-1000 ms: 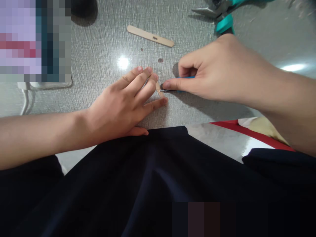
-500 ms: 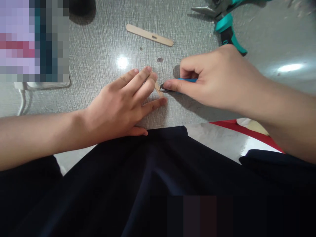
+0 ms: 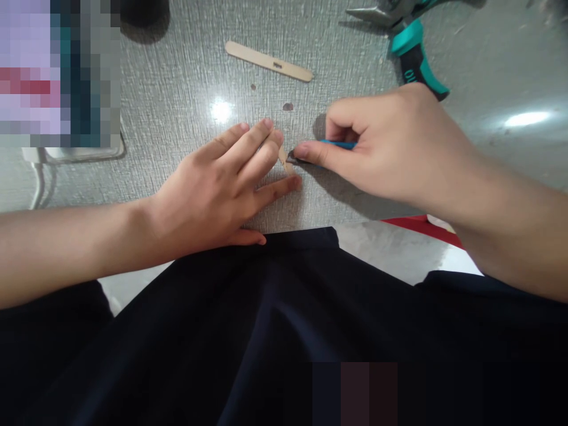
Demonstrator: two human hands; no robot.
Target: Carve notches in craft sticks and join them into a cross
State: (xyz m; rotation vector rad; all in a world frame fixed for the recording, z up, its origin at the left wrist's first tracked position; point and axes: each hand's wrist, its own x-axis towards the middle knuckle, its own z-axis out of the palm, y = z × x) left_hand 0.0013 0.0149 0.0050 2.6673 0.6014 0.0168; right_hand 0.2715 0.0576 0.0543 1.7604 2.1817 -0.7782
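Note:
My left hand (image 3: 222, 183) lies flat on the grey textured table (image 3: 177, 106), fingers stretched out, pressing down a small piece of wooden stick (image 3: 285, 161) that shows between the fingertips. My right hand (image 3: 390, 142) is closed round a blue-handled cutter (image 3: 339, 144). Its dark tip meets the wooden piece just right of my left fingertips. Most of the wooden piece is hidden under my fingers.
A whole wooden stick (image 3: 268, 61) lies farther back on the table. Teal-handled pliers (image 3: 410, 44) sit at the back right, behind my right hand. A blurred-out object is at the back left. Dark cloth covers my lap at the table's near edge.
My right hand and forearm have slid slightly towards me and left, uncovering more of the pliers' handle. The left hand and the wooden piece have stayed put.

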